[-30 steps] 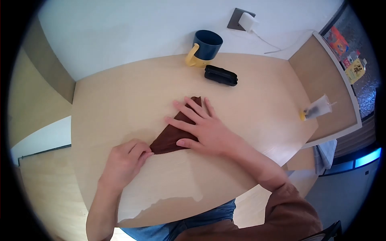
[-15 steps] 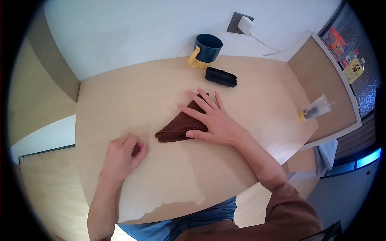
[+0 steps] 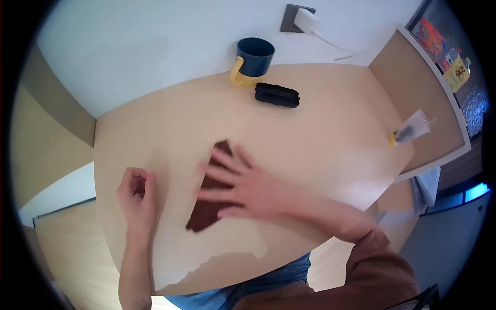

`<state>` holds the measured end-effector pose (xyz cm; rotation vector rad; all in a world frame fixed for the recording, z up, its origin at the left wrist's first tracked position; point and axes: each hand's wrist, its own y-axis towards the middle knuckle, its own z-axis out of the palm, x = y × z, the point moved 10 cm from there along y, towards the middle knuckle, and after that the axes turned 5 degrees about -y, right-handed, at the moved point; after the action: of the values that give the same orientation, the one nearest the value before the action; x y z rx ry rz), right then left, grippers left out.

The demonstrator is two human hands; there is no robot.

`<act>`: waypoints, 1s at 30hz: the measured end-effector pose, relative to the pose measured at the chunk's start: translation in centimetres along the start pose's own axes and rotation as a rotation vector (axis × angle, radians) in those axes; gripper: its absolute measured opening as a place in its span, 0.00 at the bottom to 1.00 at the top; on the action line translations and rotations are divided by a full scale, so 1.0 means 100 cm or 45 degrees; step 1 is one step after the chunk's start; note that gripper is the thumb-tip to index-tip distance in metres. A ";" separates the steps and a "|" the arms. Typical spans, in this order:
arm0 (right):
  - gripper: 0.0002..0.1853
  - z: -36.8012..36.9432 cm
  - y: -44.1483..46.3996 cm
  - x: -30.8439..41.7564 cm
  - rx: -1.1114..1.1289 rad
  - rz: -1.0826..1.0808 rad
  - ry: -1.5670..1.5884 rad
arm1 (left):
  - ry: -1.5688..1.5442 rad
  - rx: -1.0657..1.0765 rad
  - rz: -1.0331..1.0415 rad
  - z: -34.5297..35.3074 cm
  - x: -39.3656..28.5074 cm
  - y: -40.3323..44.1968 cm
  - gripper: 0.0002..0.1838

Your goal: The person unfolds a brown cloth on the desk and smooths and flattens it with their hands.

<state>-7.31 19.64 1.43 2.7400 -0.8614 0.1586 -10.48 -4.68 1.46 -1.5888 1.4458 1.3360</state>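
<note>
A folded brown cloth (image 3: 203, 216) lies on the light wood table in front of me. My right hand (image 3: 253, 194) is spread flat over it, palm down and somewhat blurred, covering its middle and right side. The cloth's top tip and lower left corner stick out past the fingers. To the left, my left hand (image 3: 137, 199) rests at the table's left side, apart from the cloth. Its fingers are curled in toward the thumb with nothing visible inside.
A dark blue and yellow mug (image 3: 254, 58) stands by the wall, with a black case (image 3: 277, 95) in front of it. A plastic cup with a straw (image 3: 412, 127) is at the right by the side panel (image 3: 429, 98). A white charger (image 3: 307, 21) sits in the wall socket.
My right hand and the brown cloth have moved left and toward me, and the cloth has turned. My left hand has shifted left, still curled. The camera view has shifted slightly.
</note>
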 end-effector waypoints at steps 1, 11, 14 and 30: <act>0.34 -0.006 -0.002 -0.022 -0.001 0.102 -0.039 | 0.026 0.033 0.030 0.004 -0.003 0.000 0.06; 0.38 -0.016 -0.006 -0.013 0.018 0.207 -0.058 | 0.087 0.240 0.161 0.022 -0.021 -0.011 0.01; 0.35 -0.006 -0.007 0.040 -0.003 -0.043 0.090 | 0.057 0.217 0.163 0.021 -0.015 -0.009 0.01; 0.35 -0.022 -0.009 -0.051 -0.104 0.272 -0.008 | 0.052 0.383 0.115 0.032 -0.020 -0.017 0.02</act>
<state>-10.98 23.77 2.38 2.5708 -1.1355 0.1519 -9.57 -0.67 1.96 -1.3755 1.6725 1.0782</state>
